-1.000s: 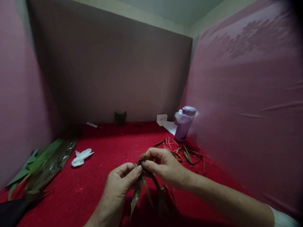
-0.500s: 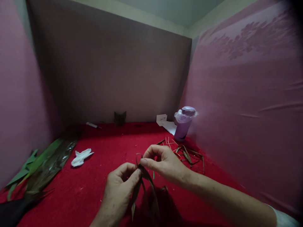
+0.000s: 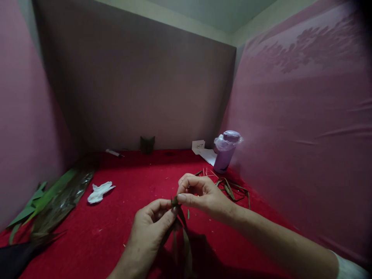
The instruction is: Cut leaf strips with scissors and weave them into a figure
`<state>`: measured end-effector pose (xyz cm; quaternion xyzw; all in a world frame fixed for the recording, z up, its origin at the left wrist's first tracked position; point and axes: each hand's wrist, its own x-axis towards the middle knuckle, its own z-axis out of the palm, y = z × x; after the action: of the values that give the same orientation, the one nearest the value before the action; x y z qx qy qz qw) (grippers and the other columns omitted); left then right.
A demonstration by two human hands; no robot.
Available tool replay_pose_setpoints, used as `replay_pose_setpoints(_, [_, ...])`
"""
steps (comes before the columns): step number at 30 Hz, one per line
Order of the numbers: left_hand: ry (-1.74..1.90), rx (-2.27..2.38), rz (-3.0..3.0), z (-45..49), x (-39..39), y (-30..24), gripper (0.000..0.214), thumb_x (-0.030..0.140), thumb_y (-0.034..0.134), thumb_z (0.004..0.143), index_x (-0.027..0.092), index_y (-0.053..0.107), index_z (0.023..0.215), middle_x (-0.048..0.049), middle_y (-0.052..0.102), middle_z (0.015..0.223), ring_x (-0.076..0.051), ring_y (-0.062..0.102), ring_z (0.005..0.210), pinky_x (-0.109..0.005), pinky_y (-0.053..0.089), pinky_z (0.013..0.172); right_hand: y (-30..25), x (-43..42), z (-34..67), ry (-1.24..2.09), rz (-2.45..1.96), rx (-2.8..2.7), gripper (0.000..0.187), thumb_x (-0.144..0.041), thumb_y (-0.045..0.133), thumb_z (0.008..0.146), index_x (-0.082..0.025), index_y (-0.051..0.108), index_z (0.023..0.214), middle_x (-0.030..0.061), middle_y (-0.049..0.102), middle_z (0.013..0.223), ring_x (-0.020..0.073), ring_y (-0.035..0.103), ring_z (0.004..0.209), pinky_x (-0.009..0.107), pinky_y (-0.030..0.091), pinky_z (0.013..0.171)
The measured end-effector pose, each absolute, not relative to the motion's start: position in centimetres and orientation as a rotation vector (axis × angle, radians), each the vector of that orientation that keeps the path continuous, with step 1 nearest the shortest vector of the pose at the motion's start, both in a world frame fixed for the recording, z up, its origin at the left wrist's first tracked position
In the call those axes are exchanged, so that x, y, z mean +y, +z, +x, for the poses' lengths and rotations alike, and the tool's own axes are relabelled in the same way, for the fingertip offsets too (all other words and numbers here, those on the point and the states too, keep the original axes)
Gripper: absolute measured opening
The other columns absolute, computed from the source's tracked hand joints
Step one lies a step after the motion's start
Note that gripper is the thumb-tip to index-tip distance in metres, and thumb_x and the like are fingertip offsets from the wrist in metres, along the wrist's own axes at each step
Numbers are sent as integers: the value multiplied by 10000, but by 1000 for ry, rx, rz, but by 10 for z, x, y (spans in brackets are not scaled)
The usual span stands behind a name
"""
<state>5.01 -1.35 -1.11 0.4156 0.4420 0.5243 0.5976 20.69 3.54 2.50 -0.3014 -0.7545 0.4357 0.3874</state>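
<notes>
Left hand (image 3: pixel 149 229) and right hand (image 3: pixel 205 197) pinch folded leaf strips (image 3: pixel 174 201) close together, ends dangling above the red cloth (image 3: pixel 139 182), as a purple bottle (image 3: pixel 224 158) stands near the pink wall (image 3: pixel 302 128).

two hands (image 3: pixel 147 228), one leaf bundle (image 3: pixel 174 201), one purple container (image 3: pixel 224 159), one tissue (image 3: pixel 100 192), one syringe (image 3: pixel 112 152)

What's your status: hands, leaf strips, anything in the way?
Left hand pinching leaf strips, right hand at their bunched top. Loose ends hanging below. Nothing seen between the hands but the strips; small green scrap nearby on red cloth.
</notes>
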Motion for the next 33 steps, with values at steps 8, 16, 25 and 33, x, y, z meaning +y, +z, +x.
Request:
replay_pose_setpoints(8, [1131,1049,1148,50,-16,-18,178,287,676,711,186,693,857,2,643,637,-96,512,525,-198,394,509,24,33,202,1299,-810,-1734,102,-225,618,727,-167,555,671,-8,532,731,109,506,649,252,406,619])
replay_pose_setpoints(16, [1164,1044,1188,51,-15,-16,161,297,673,713,197,725,827,-12,656,651,-131,542,589,-223,430,573,24,30,199,1348,-964,-1534,116,-239,627,675,-158,559,627,-36,506,590,89,437,557,232,346,560])
replay_pose_setpoints(25, [1165,1019,1222,50,-13,-16,167,276,661,725,227,743,861,-30,706,738,-162,585,695,-233,438,652,20,29,203,1702,-947,-1263,63,-184,563,648,-145,536,606,-17,488,592,81,401,532,198,290,467])
replay_pose_setpoints(33, [1165,1045,1213,50,-14,-14,181,298,646,741,224,734,881,-28,707,759,-177,590,737,-254,439,686,21,28,205,1722,-923,-1245,49,-151,542,643,-151,517,600,-19,516,555,67,396,463,173,302,395])
